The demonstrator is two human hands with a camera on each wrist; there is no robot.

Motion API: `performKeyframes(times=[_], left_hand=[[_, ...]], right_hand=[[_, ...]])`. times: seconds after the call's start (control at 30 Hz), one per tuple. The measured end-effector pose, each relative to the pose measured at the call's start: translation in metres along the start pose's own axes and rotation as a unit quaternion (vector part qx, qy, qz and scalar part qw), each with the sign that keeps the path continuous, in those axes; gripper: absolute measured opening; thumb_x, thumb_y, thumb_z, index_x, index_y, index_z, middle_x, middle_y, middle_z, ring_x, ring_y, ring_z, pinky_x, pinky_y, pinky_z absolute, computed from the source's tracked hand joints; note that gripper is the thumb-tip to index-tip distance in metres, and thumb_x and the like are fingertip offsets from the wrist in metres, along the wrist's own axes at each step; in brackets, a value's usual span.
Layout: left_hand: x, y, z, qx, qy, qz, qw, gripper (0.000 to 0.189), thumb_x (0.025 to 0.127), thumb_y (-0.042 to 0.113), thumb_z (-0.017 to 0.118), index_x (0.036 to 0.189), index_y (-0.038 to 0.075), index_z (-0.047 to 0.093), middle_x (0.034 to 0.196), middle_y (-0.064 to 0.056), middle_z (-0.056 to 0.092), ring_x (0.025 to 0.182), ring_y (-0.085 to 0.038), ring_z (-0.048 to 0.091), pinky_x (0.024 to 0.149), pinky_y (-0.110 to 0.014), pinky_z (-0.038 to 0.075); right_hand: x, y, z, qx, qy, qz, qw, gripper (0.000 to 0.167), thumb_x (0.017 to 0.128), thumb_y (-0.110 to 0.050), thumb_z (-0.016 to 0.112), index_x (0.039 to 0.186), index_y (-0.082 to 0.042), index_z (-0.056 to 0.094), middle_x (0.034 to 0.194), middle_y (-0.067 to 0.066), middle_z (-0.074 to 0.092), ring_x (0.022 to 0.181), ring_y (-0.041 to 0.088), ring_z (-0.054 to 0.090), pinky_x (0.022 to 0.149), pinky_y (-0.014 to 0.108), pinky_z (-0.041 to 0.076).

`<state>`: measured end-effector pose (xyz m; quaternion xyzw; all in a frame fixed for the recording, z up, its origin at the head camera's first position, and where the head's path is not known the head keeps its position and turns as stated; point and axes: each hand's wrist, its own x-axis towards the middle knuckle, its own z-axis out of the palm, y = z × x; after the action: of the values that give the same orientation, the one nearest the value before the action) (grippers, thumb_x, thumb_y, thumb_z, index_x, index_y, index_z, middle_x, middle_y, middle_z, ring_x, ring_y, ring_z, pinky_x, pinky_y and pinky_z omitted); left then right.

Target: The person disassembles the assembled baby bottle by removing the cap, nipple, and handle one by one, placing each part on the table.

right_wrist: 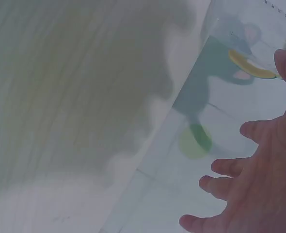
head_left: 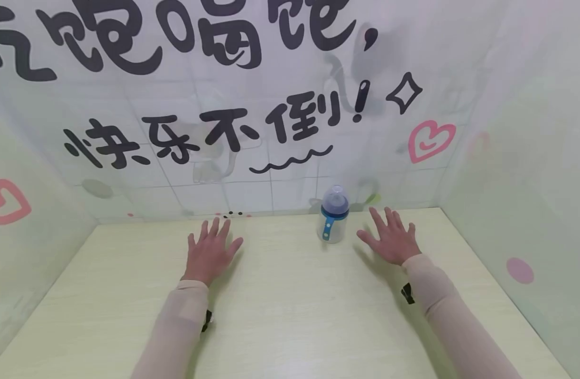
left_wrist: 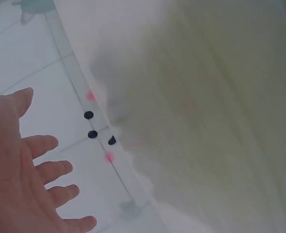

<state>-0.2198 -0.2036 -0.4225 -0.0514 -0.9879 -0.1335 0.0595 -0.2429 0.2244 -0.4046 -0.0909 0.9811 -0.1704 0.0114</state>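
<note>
A baby bottle [head_left: 334, 216] stands upright toward the back of the table, with a clear domed cap, a dark blue collar and a blue handle. My right hand [head_left: 389, 239] is just to the right of it, fingers spread and apart from the bottle. Farther off on the left, my left hand [head_left: 210, 251] is held with its fingers spread, holding nothing. The left wrist view shows the left palm [left_wrist: 7, 165] with straight fingers. In the right wrist view the right hand [right_wrist: 262, 179] is likewise spread, and part of the bottle [right_wrist: 259, 29] shows at the upper right.
The pale wooden table [head_left: 280, 310] is bounded at the back by a tiled-pattern wall [head_left: 290, 192] with black lettering. Side walls stand on the left [head_left: 29, 263] and right [head_left: 522, 210]. A black strap piece [head_left: 407, 293] shows at the right wrist.
</note>
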Motion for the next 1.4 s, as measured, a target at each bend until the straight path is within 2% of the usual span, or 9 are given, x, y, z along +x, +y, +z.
performKeyframes(times=[0.2,0.43,0.67,0.83,1.0,1.13,1.4], left_hand=[[0.005,0.024,0.009,-0.023,0.001,0.013,0.9997,0.068,0.103,0.051,0.042,0.155,0.007,0.033,0.159,-0.022,0.028,0.147,-0.046,0.018,0.111,-0.072,0.013],[0.01,0.056,0.019,-0.045,-0.005,0.028,0.9986,0.069,0.102,0.052,0.044,0.155,0.009,0.035,0.159,-0.019,0.03,0.146,-0.043,0.023,0.112,-0.068,0.018],[0.013,0.082,0.021,-0.071,-0.016,0.037,0.9967,0.068,0.102,0.054,0.043,0.155,0.012,0.034,0.159,-0.018,0.03,0.148,-0.039,0.021,0.115,-0.065,0.015],[0.016,0.093,0.023,-0.078,-0.011,0.043,0.996,0.067,0.102,0.052,0.046,0.154,0.012,0.036,0.159,-0.017,0.032,0.148,-0.038,0.023,0.115,-0.065,0.016],[0.018,0.102,0.026,-0.082,-0.011,0.048,0.9954,0.067,0.101,0.052,0.048,0.154,0.012,0.037,0.159,-0.017,0.032,0.148,-0.038,0.023,0.115,-0.064,0.016],[0.02,0.106,0.027,-0.078,-0.013,0.052,0.9955,0.067,0.101,0.053,0.046,0.155,0.013,0.036,0.159,-0.016,0.032,0.148,-0.037,0.023,0.115,-0.063,0.017],[0.026,0.112,0.029,-0.07,-0.013,0.06,0.9957,0.067,0.102,0.054,0.044,0.155,0.014,0.036,0.158,-0.015,0.033,0.148,-0.036,0.025,0.115,-0.062,0.019]], right_hand=[[0.007,-0.01,0.006,0.058,0.008,-0.019,0.9981,0.087,0.098,-0.064,0.04,0.16,-0.011,0.01,0.162,0.027,0.01,0.148,0.045,0.008,0.108,0.076,0.005],[0.017,-0.023,0.013,0.131,0.023,-0.048,0.99,0.084,0.1,-0.057,0.045,0.16,-0.01,0.009,0.164,0.02,0.011,0.15,0.041,0.01,0.11,0.072,0.011],[0.022,-0.034,0.019,0.185,0.025,-0.041,0.9816,0.082,0.101,-0.054,0.045,0.161,-0.019,0.002,0.167,0.011,0.006,0.149,0.042,0.013,0.111,0.072,0.013],[0.028,-0.04,0.021,0.221,0.034,-0.048,0.9735,0.086,0.099,-0.059,0.046,0.161,-0.021,0.0,0.167,0.009,0.006,0.15,0.039,0.014,0.113,0.07,0.013],[0.036,-0.045,0.025,0.275,0.059,-0.083,0.9561,0.082,0.1,-0.051,0.051,0.161,-0.02,0.006,0.165,0.007,0.016,0.151,0.029,0.016,0.117,0.06,0.017],[0.04,-0.05,0.026,0.313,0.074,-0.093,0.9425,0.079,0.1,-0.046,0.055,0.16,-0.021,0.01,0.161,0.009,0.026,0.15,0.027,0.019,0.117,0.058,0.017],[0.045,-0.057,0.029,0.339,0.089,-0.083,0.9328,0.08,0.099,-0.043,0.06,0.158,-0.014,0.015,0.151,0.015,0.04,0.144,0.029,0.033,0.117,0.055,0.022]])
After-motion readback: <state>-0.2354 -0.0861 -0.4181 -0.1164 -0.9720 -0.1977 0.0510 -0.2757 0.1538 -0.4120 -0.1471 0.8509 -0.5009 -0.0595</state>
